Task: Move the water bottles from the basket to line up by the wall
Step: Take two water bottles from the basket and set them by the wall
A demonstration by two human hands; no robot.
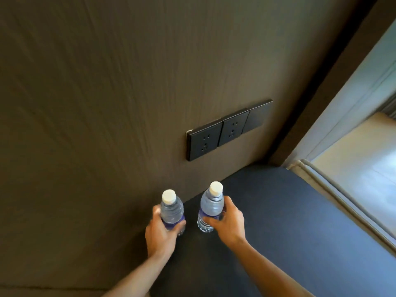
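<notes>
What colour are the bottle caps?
White, both caps, seen in the head view.

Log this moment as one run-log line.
left hand: grips left bottle | right hand: grips right bottle | both upright, capped, on dark surface by wall

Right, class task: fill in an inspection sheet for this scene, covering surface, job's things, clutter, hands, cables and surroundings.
Surface: dark counter, bare apart from the bottles.
Job's things: left bottle and right bottle, upright, white caps on, apart, close to the wall; basket not in view.
Clutter: nothing seen.
Hands: left hand wraps the left bottle; right hand grips the right bottle.
Cables: nothing seen.
Surroundings: black socket panel on the wall; pale curtain at right.
</notes>
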